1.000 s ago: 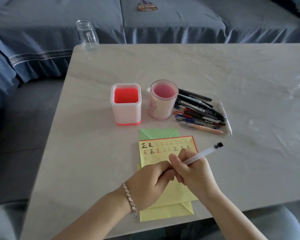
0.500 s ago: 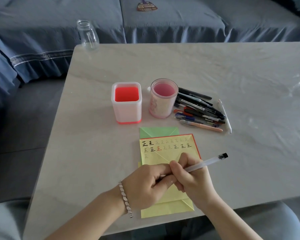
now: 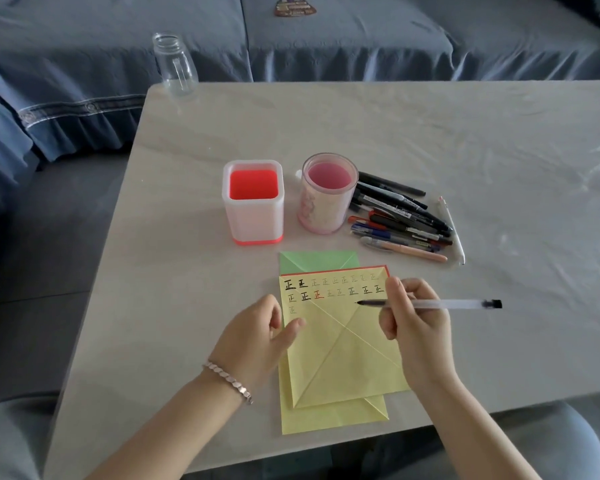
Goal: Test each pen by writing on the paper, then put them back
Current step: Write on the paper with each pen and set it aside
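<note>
Two hands sit low in the frame: the right hand (image 3: 413, 327) grips a clear pen (image 3: 430, 303) lying level over the yellow paper (image 3: 340, 344) at centre, while the left hand (image 3: 257, 337), half-open and holding nothing, rests its fingertips on the paper's left edge.

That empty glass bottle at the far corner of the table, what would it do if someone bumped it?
The glass bottle stands upright, tall and narrow, right at the corner of the table, so a nudge would probably tip it. Its round body would likely roll, perhaps over the edge. Being clear glass and apparently empty, it is probably light and breakable.
</note>
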`<control>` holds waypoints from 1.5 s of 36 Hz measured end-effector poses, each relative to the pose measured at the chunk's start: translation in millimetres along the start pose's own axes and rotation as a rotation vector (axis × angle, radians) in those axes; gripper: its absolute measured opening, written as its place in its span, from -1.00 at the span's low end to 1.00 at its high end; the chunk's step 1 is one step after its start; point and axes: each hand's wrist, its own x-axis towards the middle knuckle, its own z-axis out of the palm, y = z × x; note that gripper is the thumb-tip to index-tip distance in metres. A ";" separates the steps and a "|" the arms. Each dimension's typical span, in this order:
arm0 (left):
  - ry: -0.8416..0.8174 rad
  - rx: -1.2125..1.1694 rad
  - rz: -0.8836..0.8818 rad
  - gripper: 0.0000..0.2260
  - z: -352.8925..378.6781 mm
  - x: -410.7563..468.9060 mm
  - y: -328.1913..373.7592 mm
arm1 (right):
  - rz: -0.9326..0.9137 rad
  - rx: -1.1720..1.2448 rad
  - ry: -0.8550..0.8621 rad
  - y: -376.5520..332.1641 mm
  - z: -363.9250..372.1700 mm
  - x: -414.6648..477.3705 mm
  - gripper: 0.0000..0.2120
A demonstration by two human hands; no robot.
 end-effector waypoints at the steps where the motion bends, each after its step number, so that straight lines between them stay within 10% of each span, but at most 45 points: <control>1: 0.052 0.044 0.030 -0.66 2.8 0.9 -3.6 | 0.029 0.007 -0.010 1.6 0.1 0.4 -0.78; 6: 0.208 0.163 0.284 -0.69 24.3 7.3 -23.9 | 0.124 0.003 -0.055 13.6 3.0 2.2 -0.92; 23: 0.120 0.158 0.250 -0.60 40.0 11.6 -37.2 | -0.014 -0.214 0.017 44.5 57.9 20.9 -0.60; 54: 0.320 0.189 0.253 -0.48 41.2 10.8 -44.0 | -0.209 -0.510 0.074 73.6 73.2 22.6 -0.66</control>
